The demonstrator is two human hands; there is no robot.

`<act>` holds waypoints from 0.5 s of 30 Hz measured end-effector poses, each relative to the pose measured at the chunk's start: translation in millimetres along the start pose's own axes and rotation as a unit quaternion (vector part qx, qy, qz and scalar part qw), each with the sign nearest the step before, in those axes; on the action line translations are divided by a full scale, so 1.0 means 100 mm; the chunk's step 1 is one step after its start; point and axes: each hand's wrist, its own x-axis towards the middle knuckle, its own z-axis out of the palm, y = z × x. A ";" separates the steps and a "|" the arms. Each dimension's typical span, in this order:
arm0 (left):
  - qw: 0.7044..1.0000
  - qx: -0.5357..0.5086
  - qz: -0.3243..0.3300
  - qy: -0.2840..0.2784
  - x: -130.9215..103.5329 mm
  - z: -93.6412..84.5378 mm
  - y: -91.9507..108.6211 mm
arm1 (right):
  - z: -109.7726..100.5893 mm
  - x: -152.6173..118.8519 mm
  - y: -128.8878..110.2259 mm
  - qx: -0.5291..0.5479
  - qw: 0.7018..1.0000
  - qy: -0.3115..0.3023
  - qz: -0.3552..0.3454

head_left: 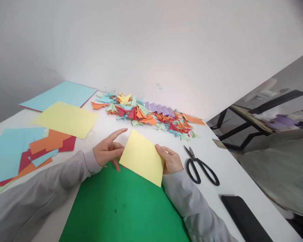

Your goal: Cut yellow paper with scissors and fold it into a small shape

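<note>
A yellow paper square (142, 158) is held up at a tilt above a green mat (126, 205). My right hand (170, 159) pinches its right edge, thumb on top and the other fingers hidden behind the sheet. At the opposite edge is my left hand (108, 148), its index finger stretched out and its fingers apart. Some of its fingertips meet or pass just behind the paper's left edge; the contact is hard to make out.
Folded paper pieces (141, 114) in many colours lie along the wall. Black-handled scissors (199, 166) rest at right, blades slightly apart, near a black flat object (244, 218). Paper scraps (45, 144), a yellow sheet (68, 117) and blue sheets (60, 95) lie at left.
</note>
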 end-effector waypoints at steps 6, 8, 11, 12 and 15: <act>0.996 0.075 0.053 0.019 0.02 -0.08 -0.07 | -0.07 0.09 0.00 -0.036 0.999 0.022 0.023; 0.985 0.128 0.109 0.029 0.05 -0.12 -0.12 | -0.09 0.10 0.01 -0.051 0.998 0.004 0.040; 0.986 0.103 0.134 0.003 0.07 -0.19 -0.14 | -0.10 0.11 0.01 -0.051 0.997 -0.026 0.054; 0.989 0.082 0.123 -0.014 0.08 -0.20 -0.13 | -0.10 0.11 0.01 -0.050 0.997 -0.031 0.058; 0.979 0.125 0.162 -0.006 0.07 -0.23 -0.12 | -0.10 0.09 0.00 -0.059 0.994 -0.045 0.083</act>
